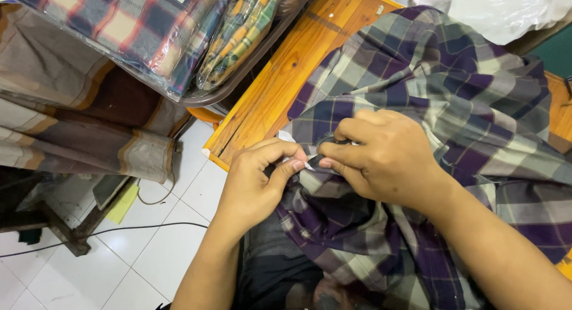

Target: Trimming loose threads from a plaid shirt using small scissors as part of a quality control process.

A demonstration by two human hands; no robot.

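Head view: plaid cloth (453, 89), purple/grey, lies centre-right, draped over the wooden counter (286, 78) edge and down into the person's lap, so the worked bit sits close under both hands. Left hand (253, 182) at centre pinches a small white tag (295, 161) w/ thumb and forefinger. Right hand (381, 158) is curled, knuckles up, fingertips gripping the cloth fold just beside it. Both forearms come up from bottom of frame. Bagged plaid cloths (155, 30) upper left.

A single head-worn camera looks steeply down from close above, facing forward over the orange wooden desk (286, 78) edge. The purple-and-grey plaid cloth (453, 89) fills the right of the view, and the white tiled floor (161, 250) lies far below at left.
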